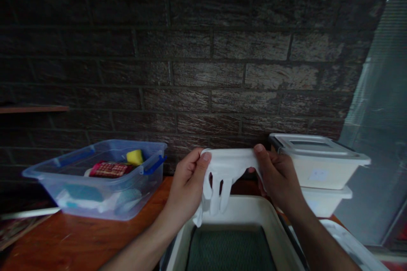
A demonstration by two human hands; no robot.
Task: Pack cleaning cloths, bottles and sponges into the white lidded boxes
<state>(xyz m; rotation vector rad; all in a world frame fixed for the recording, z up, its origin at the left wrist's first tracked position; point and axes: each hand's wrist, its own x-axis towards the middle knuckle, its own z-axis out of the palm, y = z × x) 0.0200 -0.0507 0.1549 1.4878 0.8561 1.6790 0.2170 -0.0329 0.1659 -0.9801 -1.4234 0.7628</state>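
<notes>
One white glove (233,163), apparently single though dim light blurs its folds, stretches between two hands: the left hand's (187,178) fingers pinch one end, the right hand's (280,173) the other. Its drooping part overlaps the far rim of one open tub (254,205). One translucent bin (95,188) stands left, two stacked lidded boxes (318,171) near the table's (73,241) right edge; wood shows between bin and tub.

On a reddish-brown wooden table (63,241), we see an open, translucent blue plastic box (63,180) standing at left, an open cream plastic tub (248,211) with rounded corners at near centre, and, at right, a white plastic box (326,205) supporting another.
</notes>
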